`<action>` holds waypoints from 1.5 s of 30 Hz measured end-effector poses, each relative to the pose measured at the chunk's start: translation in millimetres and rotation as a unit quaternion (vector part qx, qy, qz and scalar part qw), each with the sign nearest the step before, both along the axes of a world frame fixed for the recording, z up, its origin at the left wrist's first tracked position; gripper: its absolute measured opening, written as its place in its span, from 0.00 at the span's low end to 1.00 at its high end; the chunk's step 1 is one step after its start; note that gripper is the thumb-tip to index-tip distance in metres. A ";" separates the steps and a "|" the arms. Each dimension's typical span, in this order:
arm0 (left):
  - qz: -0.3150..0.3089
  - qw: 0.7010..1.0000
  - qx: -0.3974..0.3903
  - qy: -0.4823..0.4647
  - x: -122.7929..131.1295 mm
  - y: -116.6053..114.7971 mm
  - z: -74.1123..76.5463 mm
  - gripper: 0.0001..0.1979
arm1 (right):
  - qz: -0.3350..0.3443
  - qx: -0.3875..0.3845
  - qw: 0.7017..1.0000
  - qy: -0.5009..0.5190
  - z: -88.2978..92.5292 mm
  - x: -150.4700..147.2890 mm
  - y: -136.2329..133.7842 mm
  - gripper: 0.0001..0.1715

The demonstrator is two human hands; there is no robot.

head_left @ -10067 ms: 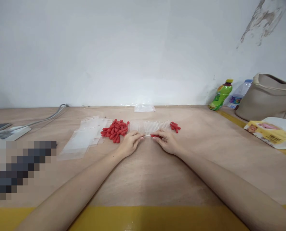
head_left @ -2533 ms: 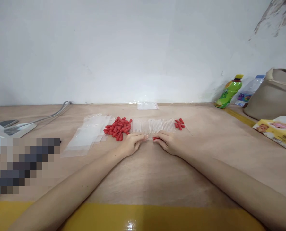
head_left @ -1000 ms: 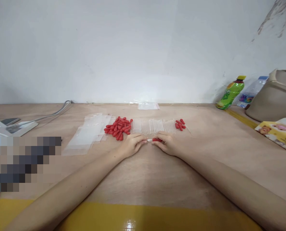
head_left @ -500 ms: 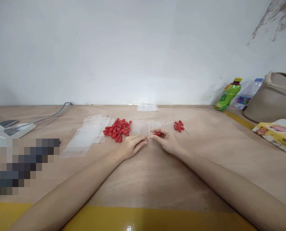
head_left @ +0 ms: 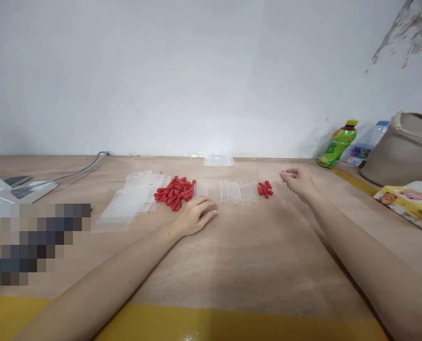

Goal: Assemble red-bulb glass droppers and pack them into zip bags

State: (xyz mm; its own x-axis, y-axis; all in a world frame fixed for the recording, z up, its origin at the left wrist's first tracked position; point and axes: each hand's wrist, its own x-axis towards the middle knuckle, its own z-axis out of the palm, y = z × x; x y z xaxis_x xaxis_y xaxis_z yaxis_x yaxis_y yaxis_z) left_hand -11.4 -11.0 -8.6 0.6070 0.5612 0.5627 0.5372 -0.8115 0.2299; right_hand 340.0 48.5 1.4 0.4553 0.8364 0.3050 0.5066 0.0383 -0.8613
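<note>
My left hand [head_left: 195,216] lies on the wooden table [head_left: 232,265] with fingers loosely stretched and nothing in them, just in front of a row of clear thin tubes [head_left: 228,192]. A heap of red rubber caps [head_left: 174,192] lies left of the row. At the row's right end sits a small group of red-capped pieces [head_left: 265,189]. My right hand [head_left: 298,183] hovers just right of that group, its fingers curled in a pinch. A thin clear sliver shows under the fingers. What they hold is too small to name.
Clear plastic bags [head_left: 129,202] lie left of the red heap, and another bag [head_left: 218,161] lies by the wall. A green bottle [head_left: 338,143], a water bottle [head_left: 367,141], a beige bag [head_left: 406,149] and a yellow packet [head_left: 408,204] stand at the right. A grey cable [head_left: 76,171] and a device are at the left.
My right hand left the centre, where both hands held a tube with a red cap, and swung right past the small red group. The left hand stayed and relaxed on the table.
</note>
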 end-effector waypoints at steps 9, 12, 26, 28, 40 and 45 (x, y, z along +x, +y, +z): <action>-0.003 1.000 0.001 0.015 1.5 0.9 0.0 0.10 | -0.030 -0.107 0.982 -0.153 -24.1 -3.0 7.9 0.16; 0.003 1.000 0.004 0.024 1.1 1.0 -0.3 0.11 | -0.019 -0.097 0.985 -0.142 -25.9 -1.4 9.7 0.15; 0.010 1.000 0.007 0.025 1.3 -0.4 0.9 0.10 | 0.125 -0.023 0.984 -0.122 -21.7 -18.7 -5.1 0.21; 0.011 1.000 0.005 0.024 1.2 0.0 0.2 0.10 | 0.158 -0.030 0.976 -0.146 -21.1 -20.8 -6.4 0.21; 0.036 0.998 0.038 0.025 1.3 -0.6 1.8 0.09 | 0.151 0.006 0.988 0.012 -10.8 -30.3 -9.7 0.21; 0.129 0.989 0.067 -0.011 6.6 3.5 3.2 0.07 | 0.231 0.055 0.964 0.117 -8.1 -53.2 -11.3 0.24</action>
State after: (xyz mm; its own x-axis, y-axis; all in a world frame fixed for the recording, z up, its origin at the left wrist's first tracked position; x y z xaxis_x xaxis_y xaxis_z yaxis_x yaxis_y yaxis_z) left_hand -4.8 -7.6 -5.4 0.4396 0.6154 0.6543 0.7267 -0.6717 0.1436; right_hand 286.8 37.2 -6.7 0.1095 0.9347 0.3382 0.2062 0.3115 -0.9276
